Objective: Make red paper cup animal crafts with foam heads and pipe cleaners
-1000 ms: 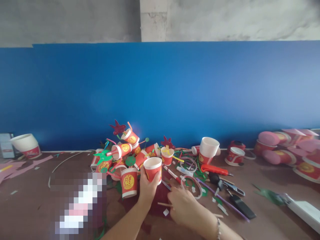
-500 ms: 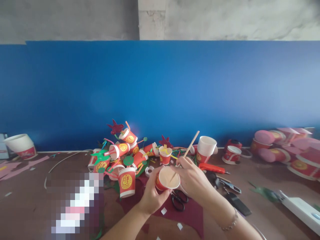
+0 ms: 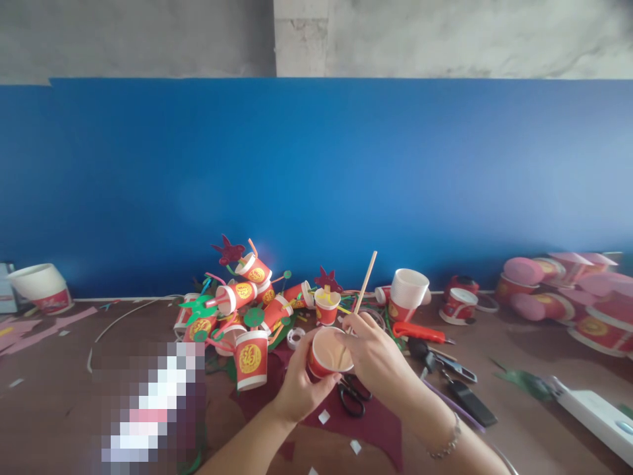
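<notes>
My left hand is wrapped round a red paper cup, tilted so its pale inside faces me. The fingers of my right hand pinch a thin wooden stick, whose lower end reaches into the cup and whose upper end points up and slightly right. Black-handled scissors lie just below the cup on dark red sheet material. A roll of white tape is left of the cup, behind my left hand.
Decorated cups with straws and green shapes pile up at centre left. Stacked white cups, an orange-red tool, keys with a black fob and a white glue gun are on the right.
The stick has become steeper, its top moving left, and my right hand has shifted slightly left and down. The held cup has tipped a little.
</notes>
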Demonstrator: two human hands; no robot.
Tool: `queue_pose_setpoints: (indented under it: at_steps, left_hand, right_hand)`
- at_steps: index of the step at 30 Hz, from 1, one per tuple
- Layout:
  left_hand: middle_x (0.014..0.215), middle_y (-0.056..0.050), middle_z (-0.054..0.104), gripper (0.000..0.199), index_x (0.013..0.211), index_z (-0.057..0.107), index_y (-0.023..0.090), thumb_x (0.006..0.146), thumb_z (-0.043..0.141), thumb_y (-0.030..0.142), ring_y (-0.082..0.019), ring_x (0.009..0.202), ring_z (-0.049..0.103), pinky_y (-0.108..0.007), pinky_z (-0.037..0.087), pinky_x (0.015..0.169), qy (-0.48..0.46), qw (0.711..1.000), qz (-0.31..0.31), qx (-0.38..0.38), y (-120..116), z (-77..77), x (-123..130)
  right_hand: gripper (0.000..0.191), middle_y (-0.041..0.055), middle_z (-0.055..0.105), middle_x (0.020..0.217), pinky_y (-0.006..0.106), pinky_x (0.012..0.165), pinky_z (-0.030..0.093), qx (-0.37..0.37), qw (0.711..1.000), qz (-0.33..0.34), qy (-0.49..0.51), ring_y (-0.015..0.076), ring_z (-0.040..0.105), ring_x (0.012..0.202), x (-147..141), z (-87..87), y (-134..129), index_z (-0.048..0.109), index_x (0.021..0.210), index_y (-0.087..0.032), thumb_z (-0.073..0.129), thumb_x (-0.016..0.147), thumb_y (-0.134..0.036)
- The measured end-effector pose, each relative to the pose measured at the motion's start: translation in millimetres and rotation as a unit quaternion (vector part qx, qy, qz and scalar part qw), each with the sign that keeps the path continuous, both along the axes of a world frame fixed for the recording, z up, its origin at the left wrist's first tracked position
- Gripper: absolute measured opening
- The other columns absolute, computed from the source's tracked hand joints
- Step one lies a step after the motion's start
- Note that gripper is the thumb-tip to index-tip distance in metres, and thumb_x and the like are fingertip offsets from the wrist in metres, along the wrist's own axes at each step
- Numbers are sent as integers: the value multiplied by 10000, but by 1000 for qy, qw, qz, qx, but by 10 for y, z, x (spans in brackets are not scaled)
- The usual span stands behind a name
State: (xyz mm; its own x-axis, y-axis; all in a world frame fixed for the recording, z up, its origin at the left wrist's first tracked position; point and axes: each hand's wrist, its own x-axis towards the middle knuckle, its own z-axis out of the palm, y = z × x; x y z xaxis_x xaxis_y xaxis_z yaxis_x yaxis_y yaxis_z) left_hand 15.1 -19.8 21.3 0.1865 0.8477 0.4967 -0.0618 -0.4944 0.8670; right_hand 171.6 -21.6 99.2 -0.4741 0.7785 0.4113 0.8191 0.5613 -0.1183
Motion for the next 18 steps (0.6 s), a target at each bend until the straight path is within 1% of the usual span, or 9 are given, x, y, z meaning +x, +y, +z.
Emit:
queue_pose_setpoints:
  at_steps: [4, 8, 12, 15, 18]
  left_hand:
    - [1237, -133, 574, 558, 1240, 461, 188, 720, 663, 163, -280, 1163, 545, -445, 414, 1021, 0, 1000, -8, -1, -7, 3, -2]
    - [1228, -136, 585, 565, 1240, 471, 186, 715, 679, 198, -283, 1139, 562, -435, 436, 1000, -2, 1000, -13, -13, -9, 9, -1]
    - [1209, -129, 599, 576, 1234, 469, 194, 705, 698, 205, -278, 1120, 576, -424, 448, 986, -5, 999, -25, -24, -18, 15, -1]
    - [1199, -131, 604, 567, 1229, 473, 198, 710, 699, 182, -281, 1104, 584, -428, 459, 970, -6, 999, -36, -15, -27, 14, -2]
    - [1215, -131, 597, 581, 1235, 478, 197, 702, 707, 167, -287, 1121, 572, -436, 444, 986, -1, 999, -41, -9, -27, -5, -3]
  right_hand:
    - [297, 95, 574, 920, 280, 679, 459, -26, 999, 24, 13, 209, 500, 869, -14, -18, 3, 707, 818, -171, 450, 824, -23]
    - [353, 99, 572, 868, 298, 704, 465, -12, 997, 49, 53, 206, 505, 848, 5, -6, 10, 710, 758, -158, 399, 838, -10]
    - [374, 87, 571, 839, 307, 696, 465, -8, 995, 59, 77, 201, 501, 823, 32, -9, 18, 702, 749, -159, 382, 790, 30]
    - [357, 77, 558, 827, 306, 686, 452, -21, 995, 60, 79, 191, 498, 800, 43, -33, 22, 684, 721, -158, 388, 766, 37]
    - [324, 65, 544, 822, 297, 680, 435, -37, 995, 58, 78, 181, 492, 787, 46, -43, 21, 653, 677, -153, 405, 751, 42]
